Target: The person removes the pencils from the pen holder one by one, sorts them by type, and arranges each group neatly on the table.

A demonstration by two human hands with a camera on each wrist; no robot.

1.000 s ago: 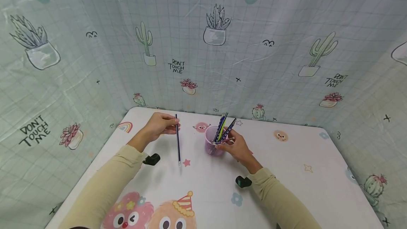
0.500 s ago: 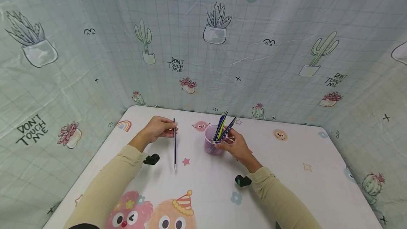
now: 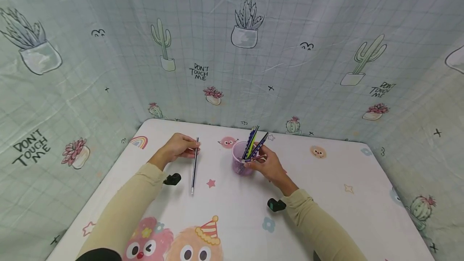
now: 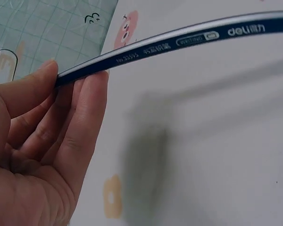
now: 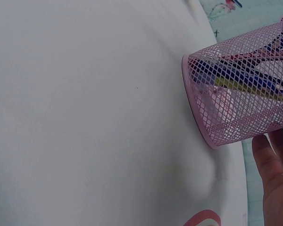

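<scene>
My left hand (image 3: 179,147) pinches a dark blue and silver pencil (image 3: 195,166) near its upper end, between thumb and fingertips. The pencil slants down, its white eraser end towards me. In the left wrist view the thumb and fingers (image 4: 82,113) meet at one end of the shaft, which bears printed lettering. To the right, my right hand (image 3: 271,167) holds the side of a pink mesh pen holder (image 5: 198,110) near the rim. Several pencils and pens (image 3: 251,144), dark blue, dotted and yellow-green, lean in it. Whether its base touches the table is unclear.
The white table (image 3: 311,216) has printed cartoon faces, stars and flowers. A patterned curtain (image 3: 279,67) rises behind and on both sides. Small black wrist cameras (image 3: 277,205) hang below each cuff.
My left hand has shifted slightly left and towards me; the pencil's lower end has swung left. My right hand stays on the pen holder. The head view has tilted slightly.
</scene>
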